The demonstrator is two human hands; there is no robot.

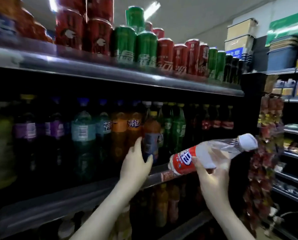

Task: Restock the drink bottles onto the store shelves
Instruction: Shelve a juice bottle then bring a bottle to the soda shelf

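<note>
Head view: glossy cans [146,47] above; packed bottles crowd the shelf [92,193].
Left hand [136,163]: curled round orange bottle [152,129].
Right hand [212,181]: grips tilted clear plastic bottle [219,149], white cap [248,142].

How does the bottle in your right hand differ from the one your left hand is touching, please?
The clear bottle in the right hand is tilted in the air, with a red label and white cap; the orange bottle gripped by the left hand stands upright on the shelf, with a grey label and yellow cap. Both are capped plastic bottles.
</note>
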